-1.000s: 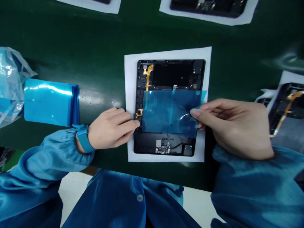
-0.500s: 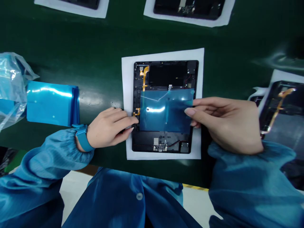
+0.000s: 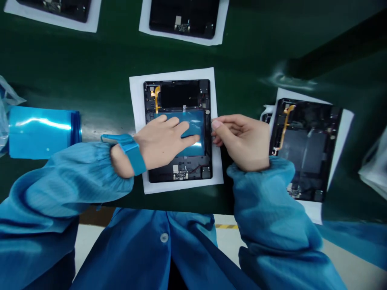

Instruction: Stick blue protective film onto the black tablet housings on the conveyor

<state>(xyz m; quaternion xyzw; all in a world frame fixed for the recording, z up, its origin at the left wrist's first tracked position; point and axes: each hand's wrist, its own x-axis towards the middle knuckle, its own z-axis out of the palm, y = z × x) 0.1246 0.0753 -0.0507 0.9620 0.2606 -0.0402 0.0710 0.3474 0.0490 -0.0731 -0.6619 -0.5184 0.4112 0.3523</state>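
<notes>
An opened tablet (image 3: pixel 177 94), its inner parts and an orange flex cable showing, lies on a white sheet (image 3: pixel 137 94). Over its middle is a rectangular blue film (image 3: pixel 197 119). My left hand (image 3: pixel 163 143) rests flat on the film, fingers apart, hiding the film's left part. Just beyond the tablet's right edge is my right hand (image 3: pixel 242 139), thumb and forefinger pressed together. Whatever may be in that pinch is too small to make out. A blue band circles my left wrist.
At the left lies a stack of blue films (image 3: pixel 39 131) beside a clear plastic bag (image 3: pixel 6 112). Another opened tablet (image 3: pixel 305 149) sits on white sheets at the right. Two more tablets lie along the far side. A whitish bag (image 3: pixel 376 165) stands at the far right.
My left hand has moved from the tablet's left edge onto the blue film. My right hand has let go of the film's right edge. The view has shifted right.
</notes>
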